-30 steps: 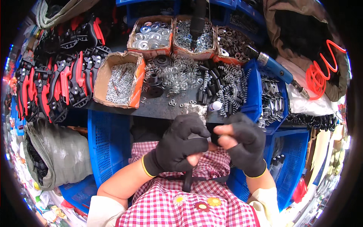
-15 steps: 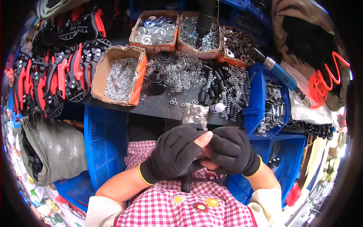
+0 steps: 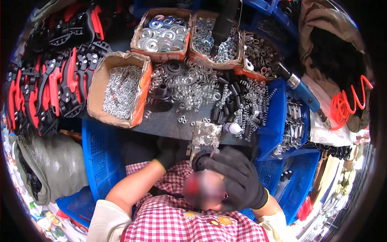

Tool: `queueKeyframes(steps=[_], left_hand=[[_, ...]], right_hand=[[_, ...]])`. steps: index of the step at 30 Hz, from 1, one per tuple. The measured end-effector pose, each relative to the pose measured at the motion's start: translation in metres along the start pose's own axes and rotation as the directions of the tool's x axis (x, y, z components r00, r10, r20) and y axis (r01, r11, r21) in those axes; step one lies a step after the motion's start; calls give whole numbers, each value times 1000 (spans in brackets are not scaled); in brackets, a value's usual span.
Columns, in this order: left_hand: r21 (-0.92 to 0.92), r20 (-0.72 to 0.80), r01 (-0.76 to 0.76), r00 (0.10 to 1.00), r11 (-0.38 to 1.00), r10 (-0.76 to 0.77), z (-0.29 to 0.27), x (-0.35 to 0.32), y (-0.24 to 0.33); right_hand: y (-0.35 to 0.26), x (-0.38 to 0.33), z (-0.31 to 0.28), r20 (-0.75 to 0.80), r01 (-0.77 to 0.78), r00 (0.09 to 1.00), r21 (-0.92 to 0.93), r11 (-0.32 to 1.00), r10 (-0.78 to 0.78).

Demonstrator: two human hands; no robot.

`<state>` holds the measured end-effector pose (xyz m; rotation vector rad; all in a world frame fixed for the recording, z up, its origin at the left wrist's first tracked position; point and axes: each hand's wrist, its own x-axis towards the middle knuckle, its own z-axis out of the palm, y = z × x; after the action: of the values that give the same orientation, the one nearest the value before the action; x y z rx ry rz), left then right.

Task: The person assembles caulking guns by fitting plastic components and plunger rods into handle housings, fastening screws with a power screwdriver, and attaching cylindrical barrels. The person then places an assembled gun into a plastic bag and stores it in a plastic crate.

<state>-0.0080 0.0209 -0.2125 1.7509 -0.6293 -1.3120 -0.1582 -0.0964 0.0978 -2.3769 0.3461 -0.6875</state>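
My right hand [image 3: 238, 173], in a black glove with bare fingertips, is closed at a black round part [image 3: 199, 160], its fingertips on the part's right side. That part sits against a worn metal fixture [image 3: 206, 135] at the bench's front edge. A round blurred patch hides what lies below the fingers. My left hand [image 3: 171, 151], gloved the same way, reaches under the bench edge to the left of the fixture. Its fingers are lost in shadow. Small metal nuts [image 3: 182, 120] and a small white bottle [image 3: 233, 128] lie on the bench close to the fixture.
Cardboard boxes hold screws [image 3: 123, 90], washers [image 3: 165, 34] and small fittings. Springs [image 3: 193, 86] and black sleeves [image 3: 229, 97] are heaped mid-bench. Red-and-black pruner-like tools [image 3: 52, 84] are piled left. A blue power tool [image 3: 302, 92] lies right, beside blue bins [image 3: 274, 117].
My hands were together in front of the bench; now they are apart. The left has gone under the bench edge, the right has lowered beside the fixture. The whole view has shifted slightly.
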Motion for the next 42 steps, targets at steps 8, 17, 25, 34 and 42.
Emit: queueKeyframes(steps=[8,17,25,34,42], left_hand=[[151,227,-171,965,974,135,14,76,-52],[284,462,-448,839,848,288,43,97,-113],[517,550,-619,770,592,325,22,52,-142],[-463,316,-204,871,863,375,38,-84,26],[-581,559,256,815,773,150,-3,-193,213]], right_hand=[[27,43,-40,327,919,393,-179,351,-860],[46,39,-12,579,653,667,-153,742,-469],[-16,-1,23,19,-202,971,-470,859,238],[9,-154,28,-10,-777,550,362,515,835],[55,-196,93,10,-388,910,-332,860,414]])
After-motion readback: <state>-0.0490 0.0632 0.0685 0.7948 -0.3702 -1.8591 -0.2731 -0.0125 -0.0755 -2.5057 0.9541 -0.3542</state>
